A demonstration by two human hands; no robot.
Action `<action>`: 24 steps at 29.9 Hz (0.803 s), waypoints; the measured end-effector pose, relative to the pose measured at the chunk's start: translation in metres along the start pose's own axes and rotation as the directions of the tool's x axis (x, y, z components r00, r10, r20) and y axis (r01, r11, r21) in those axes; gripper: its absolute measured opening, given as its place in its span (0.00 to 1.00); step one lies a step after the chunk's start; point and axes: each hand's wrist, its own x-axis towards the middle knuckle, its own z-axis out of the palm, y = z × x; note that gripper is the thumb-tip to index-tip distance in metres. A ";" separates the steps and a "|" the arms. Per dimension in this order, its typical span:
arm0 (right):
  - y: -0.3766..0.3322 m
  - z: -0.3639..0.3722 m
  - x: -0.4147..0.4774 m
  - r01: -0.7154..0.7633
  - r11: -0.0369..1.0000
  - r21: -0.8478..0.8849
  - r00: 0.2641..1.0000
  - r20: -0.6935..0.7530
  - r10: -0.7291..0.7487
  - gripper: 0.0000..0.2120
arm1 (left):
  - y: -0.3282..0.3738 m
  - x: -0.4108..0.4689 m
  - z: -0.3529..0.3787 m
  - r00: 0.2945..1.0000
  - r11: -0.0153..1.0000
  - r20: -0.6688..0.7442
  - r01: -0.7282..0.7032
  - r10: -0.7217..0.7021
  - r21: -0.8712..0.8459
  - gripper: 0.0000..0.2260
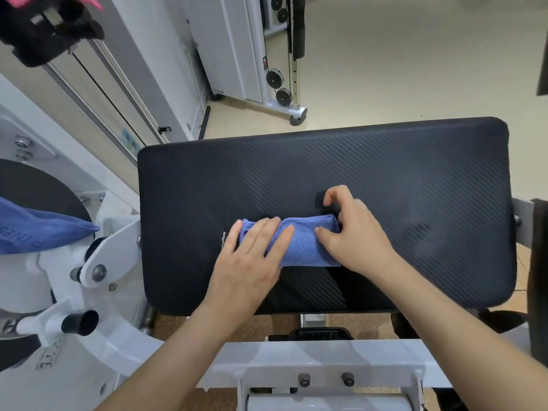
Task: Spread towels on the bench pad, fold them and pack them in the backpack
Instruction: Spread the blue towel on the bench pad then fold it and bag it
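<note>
A small blue towel, folded into a compact rectangle, lies on the near middle of the black bench pad. My left hand lies flat on the towel's left half, fingers straight, pressing it down. My right hand grips the towel's right end, thumb on its top face and fingers curled over the far edge. A second blue towel with white lettering hangs over the machine at the far left. A black bag with pink trim, possibly the backpack, hangs at the top left.
White gym machine parts surround the pad: a pivot arm and black tube end at left, a white frame with bolts in front. A cable-pulley tower stands behind on the beige floor. A dark strap hangs at right.
</note>
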 end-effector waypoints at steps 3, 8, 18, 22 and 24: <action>0.003 0.010 -0.006 0.361 0.899 -0.249 0.914 -0.096 -0.394 0.10 | -0.011 0.009 -0.003 0.994 0.995 0.047 0.098 -0.097 -0.021 0.28; 0.030 0.003 -0.006 0.556 0.742 -0.375 0.818 0.089 -0.568 0.21 | -0.018 0.017 -0.002 0.979 0.970 0.053 0.202 -0.197 -0.135 0.28; -0.004 -0.031 0.001 0.157 0.970 0.188 0.946 0.252 -0.202 0.11 | -0.029 0.032 -0.049 0.855 0.812 0.474 0.422 -0.210 -0.403 0.26; -0.015 -0.059 -0.019 -0.064 0.903 0.425 0.932 0.349 -0.098 0.21 | -0.004 0.018 -0.093 0.861 0.622 0.500 0.443 -0.094 -0.646 0.31; -0.018 -0.069 -0.032 -0.139 0.841 0.523 0.924 0.373 -0.079 0.23 | 0.017 0.011 -0.103 0.808 0.342 0.587 0.564 -0.043 -0.752 0.29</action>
